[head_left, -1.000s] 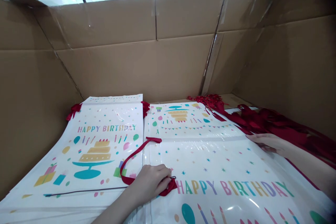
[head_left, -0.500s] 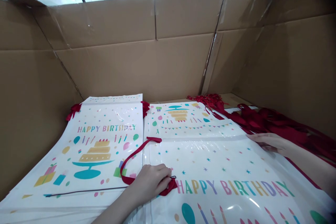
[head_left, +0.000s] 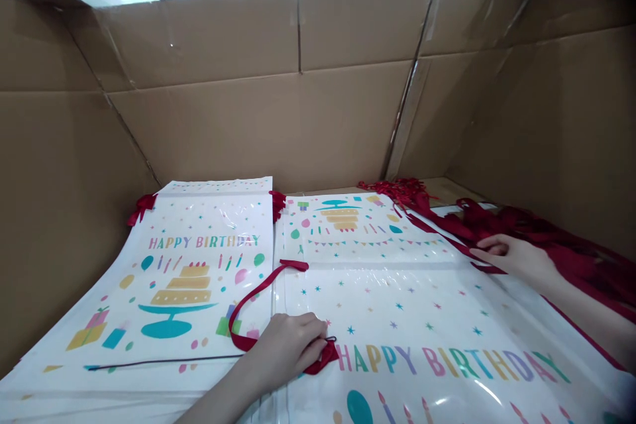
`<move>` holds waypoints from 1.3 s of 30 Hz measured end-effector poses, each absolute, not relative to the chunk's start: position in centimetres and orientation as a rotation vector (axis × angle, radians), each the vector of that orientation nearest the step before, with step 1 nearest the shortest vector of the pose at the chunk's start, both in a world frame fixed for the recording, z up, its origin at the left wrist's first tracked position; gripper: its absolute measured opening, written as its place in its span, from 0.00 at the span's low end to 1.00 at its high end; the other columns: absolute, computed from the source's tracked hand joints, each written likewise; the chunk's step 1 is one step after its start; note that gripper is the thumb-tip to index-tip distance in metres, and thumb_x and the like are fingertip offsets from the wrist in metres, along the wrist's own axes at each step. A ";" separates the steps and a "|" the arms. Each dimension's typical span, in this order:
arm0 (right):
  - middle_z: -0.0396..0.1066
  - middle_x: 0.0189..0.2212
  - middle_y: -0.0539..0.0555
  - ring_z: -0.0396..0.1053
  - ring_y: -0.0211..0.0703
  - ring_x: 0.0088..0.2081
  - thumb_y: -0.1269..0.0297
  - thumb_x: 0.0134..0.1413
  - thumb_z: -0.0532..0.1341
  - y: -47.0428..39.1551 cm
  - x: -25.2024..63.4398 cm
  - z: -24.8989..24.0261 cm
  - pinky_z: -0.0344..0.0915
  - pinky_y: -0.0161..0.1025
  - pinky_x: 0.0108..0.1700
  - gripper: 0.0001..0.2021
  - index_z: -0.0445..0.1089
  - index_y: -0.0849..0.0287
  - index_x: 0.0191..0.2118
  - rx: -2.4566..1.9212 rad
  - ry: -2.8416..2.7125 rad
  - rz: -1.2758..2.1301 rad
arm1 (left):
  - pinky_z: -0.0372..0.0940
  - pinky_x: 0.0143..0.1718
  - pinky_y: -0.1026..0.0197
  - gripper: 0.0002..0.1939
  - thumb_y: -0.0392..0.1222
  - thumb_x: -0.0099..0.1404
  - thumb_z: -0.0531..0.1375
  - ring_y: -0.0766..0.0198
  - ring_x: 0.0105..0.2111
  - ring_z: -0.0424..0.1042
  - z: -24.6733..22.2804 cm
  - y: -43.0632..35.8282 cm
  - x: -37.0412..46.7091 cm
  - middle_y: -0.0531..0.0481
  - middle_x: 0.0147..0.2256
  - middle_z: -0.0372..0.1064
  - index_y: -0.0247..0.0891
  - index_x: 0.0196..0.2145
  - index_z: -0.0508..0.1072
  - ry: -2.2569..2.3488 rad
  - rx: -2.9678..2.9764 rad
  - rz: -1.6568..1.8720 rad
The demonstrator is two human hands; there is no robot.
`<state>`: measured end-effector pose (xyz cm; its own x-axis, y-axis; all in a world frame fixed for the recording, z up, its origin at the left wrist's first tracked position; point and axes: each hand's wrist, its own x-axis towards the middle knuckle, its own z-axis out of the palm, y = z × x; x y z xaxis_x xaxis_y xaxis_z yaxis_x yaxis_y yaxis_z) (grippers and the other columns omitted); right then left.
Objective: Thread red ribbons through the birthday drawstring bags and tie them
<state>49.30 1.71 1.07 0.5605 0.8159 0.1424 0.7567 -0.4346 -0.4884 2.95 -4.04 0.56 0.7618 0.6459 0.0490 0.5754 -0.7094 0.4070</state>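
My left hand (head_left: 293,343) is closed over a dark red ribbon (head_left: 243,305) and a thin black rod (head_left: 169,361) with a small bent loop at one end. The ribbon curls up past the wrist, and a bunched piece shows beneath my fingers. They rest at the left edge of a white printed birthday bag (head_left: 368,318) with a glossy surface. At that bag's right edge, my right hand (head_left: 519,262) pinches a strand of red ribbon (head_left: 442,233) from the heap beside it. The thumb and forefinger are bent together, and their tips partly hide the strand.
A stack of similar birthday bags (head_left: 179,258) lies on the left, with red ribbon bunches (head_left: 142,209) at its sides. A heap of red ribbons (head_left: 536,238) lies along the right. Tall cardboard walls (head_left: 248,126) enclose the work surface at the back and sides.
My right hand has risen slightly from the bag's edge and drawn its fingers in on a ribbon strand, now pulled straighter. My left hand stays in place.
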 end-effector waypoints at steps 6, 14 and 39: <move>0.70 0.29 0.54 0.64 0.39 0.28 0.61 0.50 0.59 6.3 40.6 3.0 0.58 0.35 0.32 0.07 0.68 0.58 0.35 -1.859 -1.761 0.289 | 0.59 0.29 0.67 0.09 0.38 0.69 0.48 0.65 0.32 0.71 0.6 -4.1 3.0 0.52 0.35 0.71 0.41 0.41 0.67 0.939 2.595 0.261; 0.69 0.31 0.52 0.65 0.36 0.30 0.61 0.49 0.61 13.2 21.7 1.2 0.61 0.31 0.31 0.13 0.70 0.60 0.42 -1.091 -2.390 1.081 | 0.58 0.29 0.67 0.05 0.38 0.68 0.50 0.66 0.31 0.71 0.5 -4.1 3.0 0.55 0.35 0.70 0.41 0.37 0.64 0.938 2.618 0.249; 0.72 0.27 0.51 0.66 0.34 0.28 0.61 0.33 0.71 17.9 16.6 -1.8 0.57 0.30 0.29 0.18 0.68 0.62 0.33 -0.597 -2.288 1.940 | 0.59 0.31 0.68 0.05 0.37 0.67 0.51 0.68 0.31 0.71 0.8 -3.6 3.0 0.56 0.35 0.70 0.42 0.41 0.64 0.937 2.553 0.194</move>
<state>16.64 17.86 -1.79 -0.9205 0.3441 -0.1854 0.2392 0.1208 -0.9634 3.05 -3.61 0.76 0.7641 0.6450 -0.0108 0.5877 -0.6890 0.4242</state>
